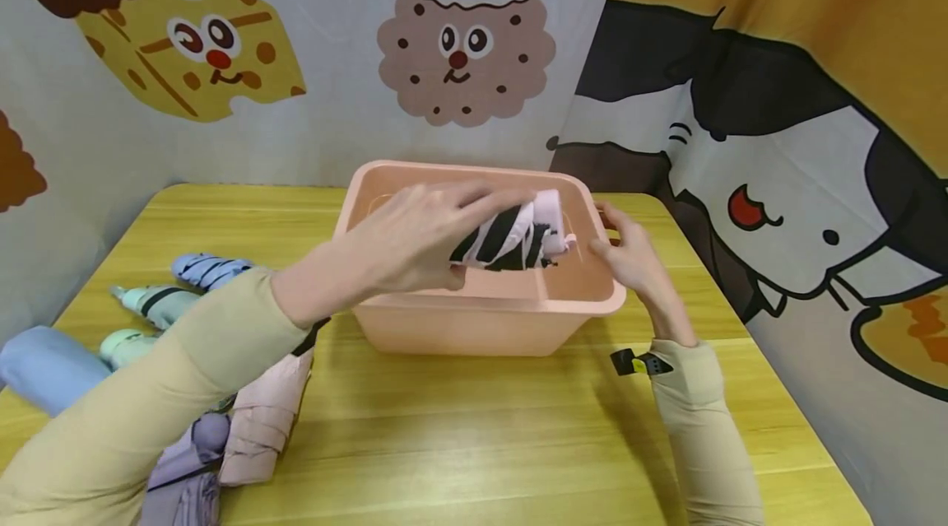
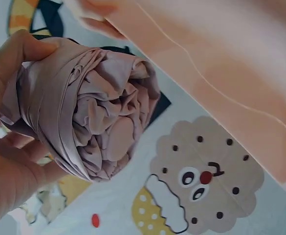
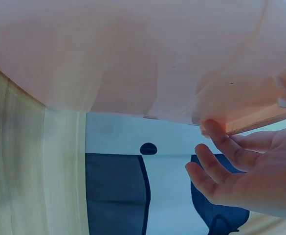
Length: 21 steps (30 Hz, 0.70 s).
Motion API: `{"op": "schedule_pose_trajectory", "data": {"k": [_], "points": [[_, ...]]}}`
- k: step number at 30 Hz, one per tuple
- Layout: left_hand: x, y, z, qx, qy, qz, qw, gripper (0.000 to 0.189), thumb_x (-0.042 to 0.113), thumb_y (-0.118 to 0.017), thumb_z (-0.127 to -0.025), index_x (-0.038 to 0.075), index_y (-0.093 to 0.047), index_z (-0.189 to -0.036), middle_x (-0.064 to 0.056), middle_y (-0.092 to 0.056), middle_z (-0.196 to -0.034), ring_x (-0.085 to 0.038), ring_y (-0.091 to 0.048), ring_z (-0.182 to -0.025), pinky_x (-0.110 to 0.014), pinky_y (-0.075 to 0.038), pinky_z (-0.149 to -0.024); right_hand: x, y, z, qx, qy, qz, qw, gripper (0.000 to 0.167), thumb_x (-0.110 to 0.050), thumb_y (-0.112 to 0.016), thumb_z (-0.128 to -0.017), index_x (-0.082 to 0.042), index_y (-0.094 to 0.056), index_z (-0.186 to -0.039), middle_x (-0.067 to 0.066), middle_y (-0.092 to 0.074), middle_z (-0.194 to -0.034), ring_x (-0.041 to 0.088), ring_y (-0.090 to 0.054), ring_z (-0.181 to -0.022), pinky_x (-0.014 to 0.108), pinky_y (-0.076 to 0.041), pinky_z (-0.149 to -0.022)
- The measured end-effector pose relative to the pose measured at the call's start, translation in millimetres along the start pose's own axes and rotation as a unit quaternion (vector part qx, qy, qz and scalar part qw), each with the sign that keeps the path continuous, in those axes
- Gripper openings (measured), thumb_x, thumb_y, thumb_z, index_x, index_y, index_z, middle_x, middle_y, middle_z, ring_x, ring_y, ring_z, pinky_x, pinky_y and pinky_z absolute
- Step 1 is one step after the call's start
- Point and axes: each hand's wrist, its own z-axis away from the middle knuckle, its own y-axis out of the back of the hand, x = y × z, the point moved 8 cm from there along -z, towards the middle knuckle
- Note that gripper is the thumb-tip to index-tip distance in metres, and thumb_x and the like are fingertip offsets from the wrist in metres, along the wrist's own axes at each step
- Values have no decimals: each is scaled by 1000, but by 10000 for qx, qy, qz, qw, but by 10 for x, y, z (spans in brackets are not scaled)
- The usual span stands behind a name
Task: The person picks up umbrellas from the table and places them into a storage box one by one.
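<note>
My left hand holds a folded umbrella, pale pink with black stripes, over the opening of a peach plastic bin. The umbrella lies tilted sideways, its pink end pointing right. From the left wrist view, its gathered pink cloth shows, with thumb and fingers wrapped about it. At the bin's right end my right hand grips the rim, thumb on the inner side. Its fingers appear outside, below the rim, in the right wrist view. Part of the bin's inside is hidden behind the left hand and umbrella.
Several folded umbrellas lie on the left of the wooden table: blue striped, mint, plain blue, pink and purple. My left sleeve crosses above them. A cartoon-printed cloth hangs behind the table.
</note>
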Motion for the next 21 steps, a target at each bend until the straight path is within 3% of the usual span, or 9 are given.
{"op": "schedule_pose_trajectory", "data": {"k": [4, 6, 10, 16, 21], "points": [[-133, -110, -175, -492, 4, 56, 9988, 86, 8, -77, -71, 18, -35, -146, -10, -50, -141, -32, -54, -118, -45, -50, -95, -3, -34, -17, -63, -13, -28, 10000, 58, -4, -49, -90, -1, -31, -146, 26, -41, -142, 39, -43, -128, 57, -39, -105], [-184, -172, -253, -671, -16, 30, 9977, 87, 13, -79, -74, 21, -33, -147, -8, -49, -142, -32, -51, -123, -47, -47, -99, -5, -40, -24, -74, -41, -43, 10000, 58, -4, -48, -91, -1, -31, -146, 26, -41, -142, 39, -43, -128, 57, -39, -106], [-261, -303, -392, -943, -181, -265, 9950, 82, 6, -72, -78, 25, -33, -147, -7, -46, -145, -31, -50, -124, -46, -49, -96, -3, -42, -31, -104, -129, -68, 9998, 59, -3, -48, -91, -2, -30, -147, 26, -41, -142, 39, -44, -127, 57, -39, -105], [-342, -577, -586, -1309, -799, -940, 9837, 78, 2, -64, -78, 23, -34, -147, -8, -36, -153, -32, -50, -123, -43, -52, -88, -2, -43, -31, -121, -191, -90, 9997, 60, -3, -48, -91, -1, -28, -147, 26, -40, -143, 40, -42, -129, 57, -37, -107], [-386, -880, -672, -1754, -1165, -965, 9728, 74, 4, -65, -82, 23, -35, -147, -7, -34, -154, -33, -45, -128, -49, -49, -94, -12, -40, -26, -89, -119, -117, 9998, 59, -3, -49, -90, 0, -30, -146, 27, -41, -141, 39, -41, -129, 57, -36, -107]]}}
